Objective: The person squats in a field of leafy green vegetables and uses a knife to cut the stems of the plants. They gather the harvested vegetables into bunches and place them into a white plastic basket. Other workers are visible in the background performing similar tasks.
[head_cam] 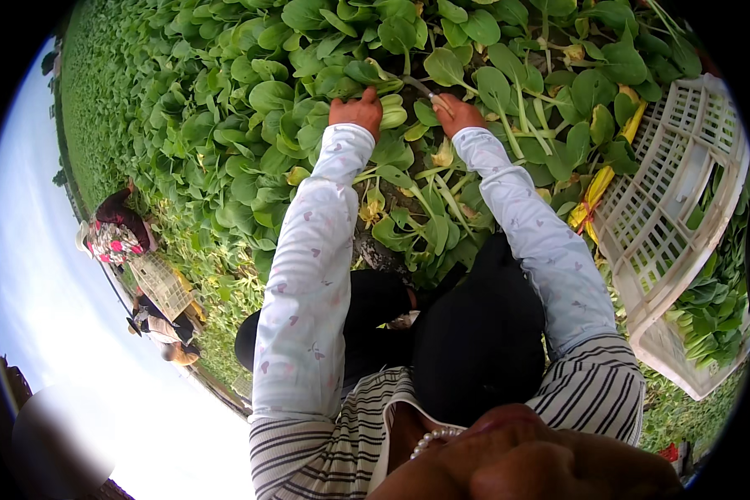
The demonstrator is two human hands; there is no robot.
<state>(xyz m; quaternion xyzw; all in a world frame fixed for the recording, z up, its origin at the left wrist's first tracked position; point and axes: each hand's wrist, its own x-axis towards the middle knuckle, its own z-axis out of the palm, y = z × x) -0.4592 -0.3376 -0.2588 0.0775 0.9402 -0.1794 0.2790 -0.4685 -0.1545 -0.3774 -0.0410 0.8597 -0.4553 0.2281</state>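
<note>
My left hand point(357, 113) grips a leafy green, likely bok choy point(392, 111), whose pale stems show just right of my fingers. The leaves it holds merge with the dense rows to the left. In my right hand point(457, 115) is the wooden handle of a small sickle or curved knife point(419, 86); its dark blade reaches left towards the base of the plants, and its tip is hard to make out among stems. Loose cut leaves and stalks point(437, 209) lie on the soil below and between my hands.
At the right stands a white plastic crate point(653, 187) with greens inside, yellow plastic strips point(594, 194) beside it. Standing leafy plants point(225, 94) fill the left and top. Far left, a person in a floral top point(115, 231) bends near another crate point(161, 281); another person point(165, 328) is beyond.
</note>
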